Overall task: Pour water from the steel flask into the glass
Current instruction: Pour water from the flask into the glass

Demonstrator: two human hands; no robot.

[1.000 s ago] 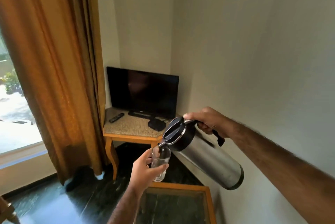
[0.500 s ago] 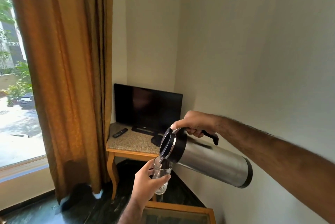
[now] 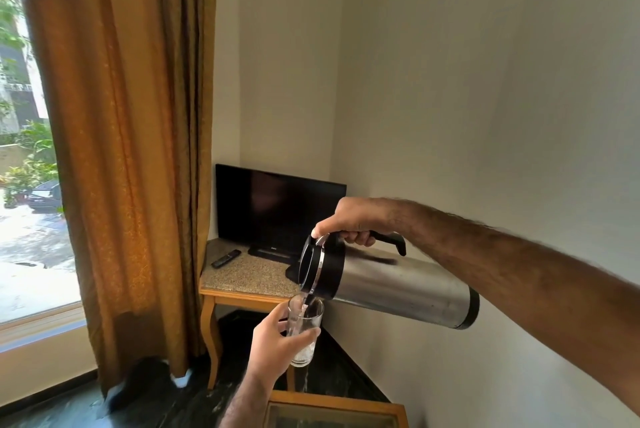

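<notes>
My right hand (image 3: pixel 353 219) grips the black handle of the steel flask (image 3: pixel 398 289), which lies nearly level in the air with its black lidded mouth pointing left. A thin stream of water falls from the spout into the clear glass (image 3: pixel 304 330). My left hand (image 3: pixel 277 341) is wrapped round the glass from the left, holding it upright just under the spout. Water bubbles at the bottom of the glass. A trickle also runs down below the glass.
A corner table (image 3: pixel 242 275) behind carries a dark TV (image 3: pixel 277 209) and a remote (image 3: pixel 225 258). A glass-topped wooden table (image 3: pixel 332 410) sits below my hands. An orange curtain (image 3: pixel 121 150) hangs at the left beside a window; a plain wall is close on the right.
The flask's base has risen, from below the spout to nearly level, and water now streams into the glass. The view has tilted upward.
</notes>
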